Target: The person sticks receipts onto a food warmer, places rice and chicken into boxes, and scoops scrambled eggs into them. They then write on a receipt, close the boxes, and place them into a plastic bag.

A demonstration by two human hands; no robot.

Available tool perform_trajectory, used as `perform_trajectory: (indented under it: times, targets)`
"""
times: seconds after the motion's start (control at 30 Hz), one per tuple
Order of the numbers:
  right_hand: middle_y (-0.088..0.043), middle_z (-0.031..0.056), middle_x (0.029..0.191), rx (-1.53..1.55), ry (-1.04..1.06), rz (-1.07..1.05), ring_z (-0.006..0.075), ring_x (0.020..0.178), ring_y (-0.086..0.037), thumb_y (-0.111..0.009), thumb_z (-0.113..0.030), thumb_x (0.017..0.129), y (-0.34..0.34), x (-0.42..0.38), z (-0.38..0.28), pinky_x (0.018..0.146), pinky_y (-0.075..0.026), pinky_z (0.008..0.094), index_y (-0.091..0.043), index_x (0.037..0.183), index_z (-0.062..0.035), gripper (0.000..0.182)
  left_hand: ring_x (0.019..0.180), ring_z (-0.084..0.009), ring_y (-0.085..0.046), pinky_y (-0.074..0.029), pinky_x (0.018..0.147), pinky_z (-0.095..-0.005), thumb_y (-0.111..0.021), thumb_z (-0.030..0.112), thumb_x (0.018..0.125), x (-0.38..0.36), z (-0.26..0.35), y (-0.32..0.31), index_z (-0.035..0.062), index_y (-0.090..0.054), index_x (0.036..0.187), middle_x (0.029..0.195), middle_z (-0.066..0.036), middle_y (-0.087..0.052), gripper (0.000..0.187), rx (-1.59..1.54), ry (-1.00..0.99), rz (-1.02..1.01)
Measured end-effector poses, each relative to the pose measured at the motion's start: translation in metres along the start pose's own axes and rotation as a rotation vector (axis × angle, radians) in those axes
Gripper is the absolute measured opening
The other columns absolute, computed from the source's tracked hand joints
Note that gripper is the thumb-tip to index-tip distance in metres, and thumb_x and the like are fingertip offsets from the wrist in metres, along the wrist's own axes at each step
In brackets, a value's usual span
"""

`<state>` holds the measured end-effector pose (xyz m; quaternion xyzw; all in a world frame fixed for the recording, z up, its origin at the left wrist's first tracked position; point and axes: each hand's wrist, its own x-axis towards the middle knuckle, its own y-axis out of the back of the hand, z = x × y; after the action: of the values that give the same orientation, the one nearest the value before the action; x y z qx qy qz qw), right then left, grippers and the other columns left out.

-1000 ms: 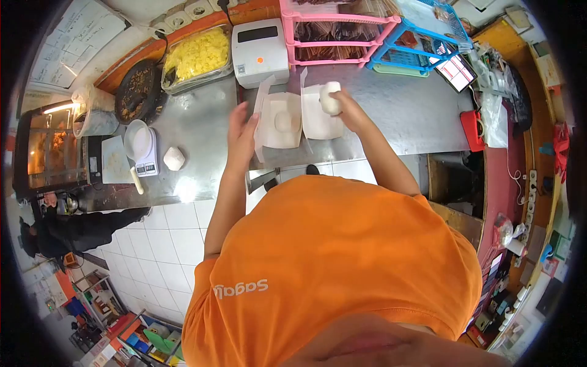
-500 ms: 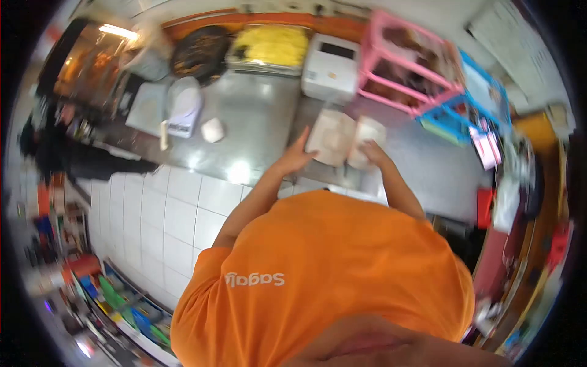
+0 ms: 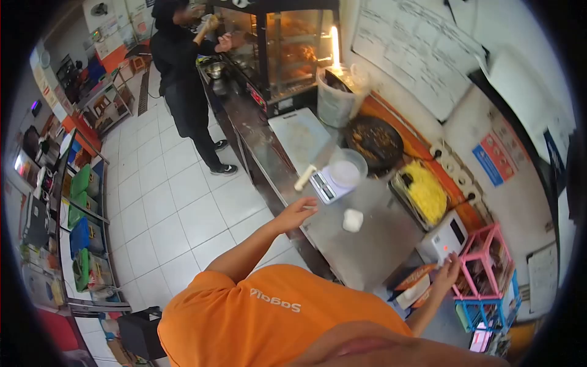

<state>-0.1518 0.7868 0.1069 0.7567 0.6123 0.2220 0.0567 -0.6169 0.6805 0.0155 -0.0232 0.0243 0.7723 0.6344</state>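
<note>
My left hand [image 3: 296,214] reaches over the metal counter [image 3: 342,257] with fingers stretched out and nothing in them. Nearest to it are a kitchen scale [image 3: 325,188] with a clear round bowl [image 3: 346,172] on top, a pale handle [image 3: 304,178], and a small white rounded lump [image 3: 353,220]. On the other side, my right hand [image 3: 449,273] is raised with its fingers extended, between a white boxy device [image 3: 441,240] and the pink rack [image 3: 480,275]. Below that hand stands an orange-and-white carton [image 3: 416,286], partly behind my forearm.
A cutting board [image 3: 299,139] lies beyond the scale. Along the wall stand a black pan [image 3: 374,147], a tray of yellow food [image 3: 425,194] and a clear bucket [image 3: 335,101]. Farther off, a person in black [image 3: 183,92] works by a lit glass cabinet [image 3: 293,55].
My view has swung left, bringing the person and cabinet into sight. My hands have moved apart; the right has left the pale open carton, and the orange side of a carton now shows.
</note>
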Motion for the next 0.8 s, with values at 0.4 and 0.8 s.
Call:
perform_trajectory:
  times: [0.4,0.8]
  targets:
    - [-0.063,0.0058,0.092,-0.015,0.202,-0.736,0.0109,0.082,-0.058,-0.058,-0.009,0.086,-0.253,-0.069,-0.110,0.072,-0.047,0.0251,-0.056,0.113,-0.0017,0.028,0.094,-0.0125,-0.053,-0.043,0.080,-0.0256,-0.056,0.029,0.090,-0.043,0.001,0.147,0.0057,-0.050,0.120,0.109,-0.004,-0.056,0.039,-0.210,-0.024,0.136]
    - [-0.061,0.0017,0.074,0.091,0.531,-0.895,0.0073,0.066,-0.057,-0.059,-0.010,0.085,-0.421,-0.043,-0.285,0.062,-0.045,0.0215,-0.059,0.107,-0.0007,0.024,0.087,-0.0114,-0.054,-0.041,0.075,-0.0231,-0.055,0.019,0.090,-0.206,-0.054,0.266,0.0030,-0.058,0.102,0.094,-0.004,-0.061,0.020,-0.230,0.116,0.694]
